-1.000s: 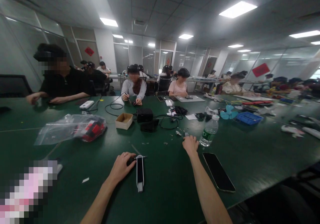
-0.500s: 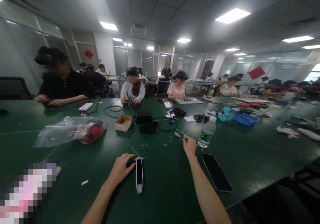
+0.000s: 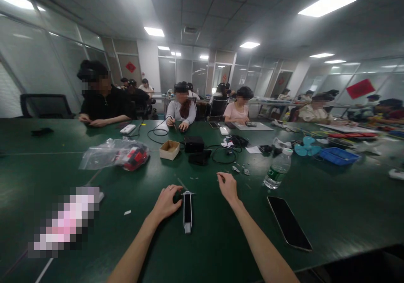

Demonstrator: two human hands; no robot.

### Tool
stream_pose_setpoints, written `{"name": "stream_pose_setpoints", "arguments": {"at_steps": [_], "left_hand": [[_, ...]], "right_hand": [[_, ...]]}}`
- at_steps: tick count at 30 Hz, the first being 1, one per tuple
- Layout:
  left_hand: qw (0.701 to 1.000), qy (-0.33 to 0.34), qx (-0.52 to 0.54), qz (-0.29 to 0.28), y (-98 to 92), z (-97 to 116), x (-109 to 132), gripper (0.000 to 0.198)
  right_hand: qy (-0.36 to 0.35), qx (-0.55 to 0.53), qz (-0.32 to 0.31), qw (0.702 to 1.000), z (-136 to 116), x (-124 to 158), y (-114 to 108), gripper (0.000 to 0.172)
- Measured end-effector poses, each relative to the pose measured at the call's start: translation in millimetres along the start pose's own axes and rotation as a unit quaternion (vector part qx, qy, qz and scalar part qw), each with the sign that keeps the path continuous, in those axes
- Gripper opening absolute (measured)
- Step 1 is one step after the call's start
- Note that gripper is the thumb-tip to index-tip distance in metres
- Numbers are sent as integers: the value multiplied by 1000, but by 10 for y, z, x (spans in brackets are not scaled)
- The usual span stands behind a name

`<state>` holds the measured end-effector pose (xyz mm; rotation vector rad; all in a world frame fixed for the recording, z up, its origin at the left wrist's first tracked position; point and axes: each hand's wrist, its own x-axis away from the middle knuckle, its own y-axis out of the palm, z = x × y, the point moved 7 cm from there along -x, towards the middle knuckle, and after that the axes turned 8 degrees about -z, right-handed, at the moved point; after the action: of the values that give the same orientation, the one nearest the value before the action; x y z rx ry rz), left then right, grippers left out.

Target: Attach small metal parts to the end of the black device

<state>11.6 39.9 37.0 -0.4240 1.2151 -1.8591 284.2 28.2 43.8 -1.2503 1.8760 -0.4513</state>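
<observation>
Two hands seemed midway through handling small parts (image 3: pixel 246 172), the left hand (image 3: pixel 167 201) half-curled beside the white-edged strip (image 3: pixel 187 209) at near centre on the bench (image 3: pixel 221 249), the right hand's (image 3: pixel 227 186) fingers bunched, both grips unclear, any fine move calling for a steadied strip.

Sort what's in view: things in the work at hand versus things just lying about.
Likely in use:
white-rimmed device beside the left hand
small parts beyond the right hand

Apparently just lying about:
water bottle
phone
clear plastic bag
blue tray

The left hand (image 3: pixel 167 201) rests beside a white-framed device (image 3: pixel 187 209)
</observation>
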Motion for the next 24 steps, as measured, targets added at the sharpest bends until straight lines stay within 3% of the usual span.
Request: {"name": "stream_pose_setpoints", "arguments": {"at_steps": [4, 8, 14, 24], "left_hand": [[999, 17, 8, 41, -97, 59, 45, 44], [996, 40, 0, 79, -142, 146, 71, 34], [989, 89, -52, 105, -47, 305, 52, 20], [984, 116, -86, 100, 12, 343, 36, 21]], "right_hand": [[-145, -95, -15, 985, -773, 238, 302, 19], [-191, -138, -42, 971, -1125, 411, 486, 12], [-198, -151, -36, 968, -1093, 470, 489, 6], [-207, -148, -33, 966, -1075, 479, 519, 7]]}}
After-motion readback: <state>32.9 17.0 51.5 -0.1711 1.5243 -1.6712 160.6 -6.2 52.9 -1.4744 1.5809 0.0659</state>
